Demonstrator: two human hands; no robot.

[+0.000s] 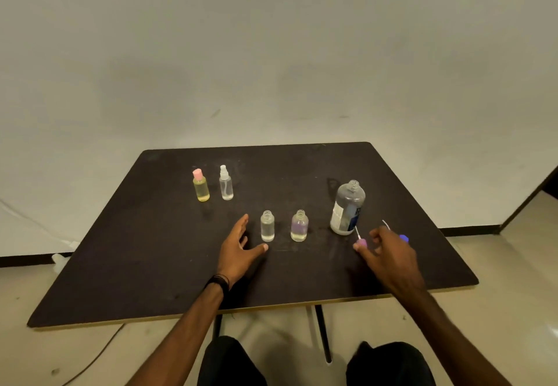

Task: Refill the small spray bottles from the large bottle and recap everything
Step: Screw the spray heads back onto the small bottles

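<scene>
Two uncapped small bottles stand near the table's middle: a clear one (267, 226) and a purple-tinted one (299, 226). My left hand (238, 248) lies spread on the table just left of the clear one, apart from it. The large bottle (347, 208) stands uncapped to the right. In front of it my right hand (388, 254) pinches a pink spray cap (361, 243) with its thin tube pointing up. A blue cap (404, 238) and another white tube (385, 224) lie behind that hand. At the back left stand a capped yellow bottle (201, 185) and a capped clear spray bottle (226, 183).
The dark table (151, 265) stands against a plain wall, its front edge close to my knees. A cable runs over the floor at the left.
</scene>
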